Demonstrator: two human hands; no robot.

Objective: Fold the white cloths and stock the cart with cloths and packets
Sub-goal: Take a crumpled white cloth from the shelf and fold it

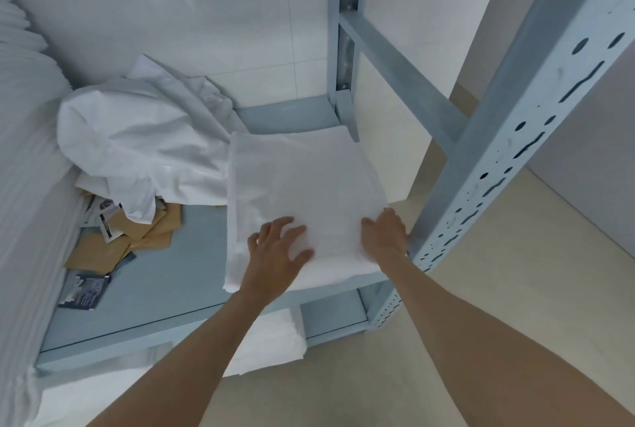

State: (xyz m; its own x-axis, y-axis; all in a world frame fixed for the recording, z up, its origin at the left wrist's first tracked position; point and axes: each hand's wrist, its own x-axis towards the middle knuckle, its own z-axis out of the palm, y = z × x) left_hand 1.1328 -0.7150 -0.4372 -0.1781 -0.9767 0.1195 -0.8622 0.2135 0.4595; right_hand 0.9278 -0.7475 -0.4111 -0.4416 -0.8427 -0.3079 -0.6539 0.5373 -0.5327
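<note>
Fingers of my left hand [278, 248] spread flat on the folded cloth [302, 193], right hand [385, 234] pressing its near corner (both holding nothing); it lies at the shelf's [165, 289] right end, while the crumpled cloth [137, 138] and packets [120, 241] look still undone

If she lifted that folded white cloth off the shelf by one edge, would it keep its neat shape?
Probably not. The folded cloth looks thin and soft, like the crumpled cloth slumped beside it, so it would likely droop and unfold. Its front edge already overhangs the shelf and sags slightly. Both the left hand and right hand rest on it, hinting it needs wide support.
</note>
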